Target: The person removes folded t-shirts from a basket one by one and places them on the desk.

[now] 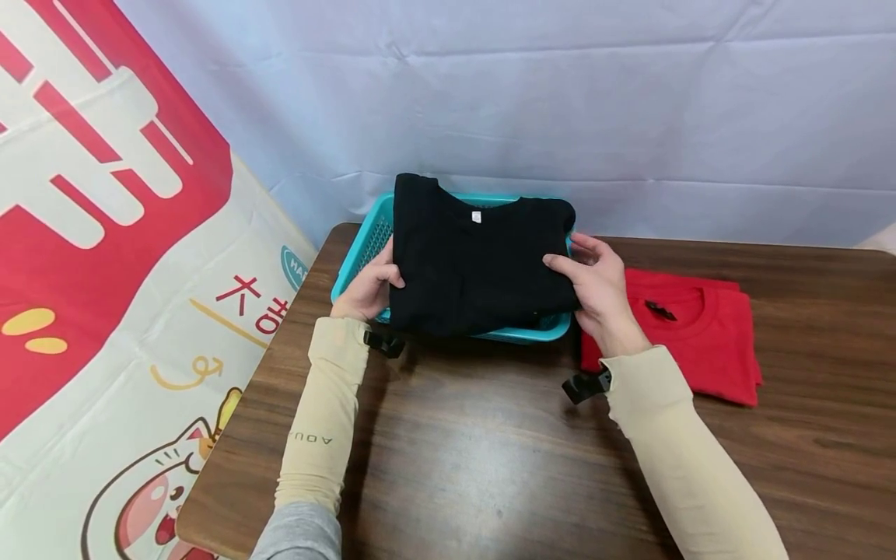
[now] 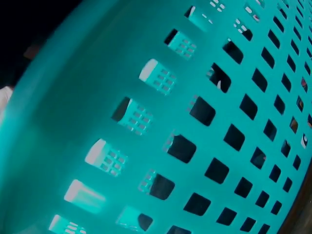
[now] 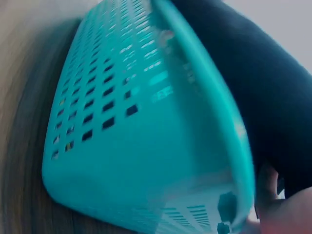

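A folded black T-shirt (image 1: 483,264) with a small white neck label lies over the teal plastic basket (image 1: 530,335), hiding most of its inside. My left hand (image 1: 369,286) grips the shirt's left edge, thumb on top. On the opposite side my right hand (image 1: 595,280) pinches the shirt's right edge between thumb and fingers. In the left wrist view the perforated wall of the basket (image 2: 229,146) fills the frame. The right wrist view has the basket's corner (image 3: 131,161), with the black shirt (image 3: 253,83) over the rim and part of my right hand (image 3: 287,212) below it.
A folded red T-shirt (image 1: 707,334) lies on the brown wooden table (image 1: 476,451), right of the basket and partly behind my right wrist. A pale cloth backdrop (image 1: 630,117) hangs behind the table. A printed red and white banner (image 1: 126,257) hangs at the left.
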Demonstrator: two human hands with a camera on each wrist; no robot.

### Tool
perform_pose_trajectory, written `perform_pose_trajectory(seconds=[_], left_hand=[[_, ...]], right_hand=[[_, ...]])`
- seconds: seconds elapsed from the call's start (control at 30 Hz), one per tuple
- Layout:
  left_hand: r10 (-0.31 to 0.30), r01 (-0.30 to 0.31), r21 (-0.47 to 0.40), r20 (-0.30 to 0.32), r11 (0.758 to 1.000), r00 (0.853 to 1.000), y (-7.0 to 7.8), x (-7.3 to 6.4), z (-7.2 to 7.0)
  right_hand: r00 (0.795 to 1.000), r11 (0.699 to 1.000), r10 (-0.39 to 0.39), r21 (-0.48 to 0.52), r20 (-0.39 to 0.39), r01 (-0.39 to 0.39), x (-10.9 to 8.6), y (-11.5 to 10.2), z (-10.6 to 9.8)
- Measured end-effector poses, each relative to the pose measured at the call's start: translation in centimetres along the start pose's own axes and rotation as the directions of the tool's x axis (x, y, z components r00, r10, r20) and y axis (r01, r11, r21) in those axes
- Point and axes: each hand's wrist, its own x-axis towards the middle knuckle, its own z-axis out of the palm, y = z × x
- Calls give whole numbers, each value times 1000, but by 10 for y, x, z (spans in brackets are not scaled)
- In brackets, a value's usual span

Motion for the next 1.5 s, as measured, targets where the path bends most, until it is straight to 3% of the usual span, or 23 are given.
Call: perform_pose_trajectory(seconds=[0.1,0.3,0.47,0.57,0.67,0.93,1.13,1.3,1.5], left_hand=[[9,-9,20,17,1000,1000,0,1,1],[29,-36,72,97,997,995,0,3,3],[16,-26,92,113,995,993,0,6,4],[12,-21,96,101,995,995,-1,8,5],[-5,-1,100,60,995,998,-1,9,6],[-14,25,171,-61,985,998,0,9,12],[-24,33,176,-50,984,998,-2,9,18],[-29,35,146,-47,989,998,-2,9,27],[-2,20,154,-119,988,993,-1,8,38]], right_hand=[[991,985,95,132,96,-107,-2,-5,-6],[941,936,221,217,256,-279,-3,-12,-17],[895,880,227,313,384,-357,0,-11,-24],[859,833,231,364,457,-418,2,-10,-28],[837,799,237,391,493,-456,3,-10,-29],[847,824,225,369,482,-429,3,-12,-33],[810,810,214,364,546,-459,2,-14,-37],[812,822,191,362,552,-440,2,-14,-41],[819,813,181,386,544,-436,1,-14,-47]])
